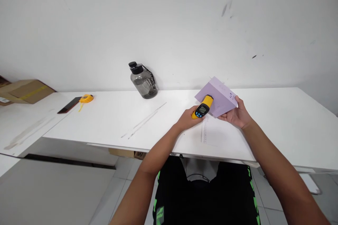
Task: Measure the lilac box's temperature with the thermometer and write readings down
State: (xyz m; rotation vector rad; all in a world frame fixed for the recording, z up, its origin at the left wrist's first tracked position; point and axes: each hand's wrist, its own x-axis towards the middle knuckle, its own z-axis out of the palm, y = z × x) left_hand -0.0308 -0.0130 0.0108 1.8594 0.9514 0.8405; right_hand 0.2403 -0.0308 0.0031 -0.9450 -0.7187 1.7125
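The left hand (188, 119) closes round a yellow-and-black meter (202, 109); the right hand (238, 115) grips a lilac box (219, 93).
The left fingers wrap the meter's handle, fingertips mostly hidden; its screen sits just above them and its front end overlaps the box, touching or not I cannot tell. The right thumb presses the box's lettered end, fingers under its lower edge, the box tilted over the white table (280, 123). Well left of the left fingers and farther back stands a grey bottle (144, 83); farther left lies an orange tape measure (87, 98).
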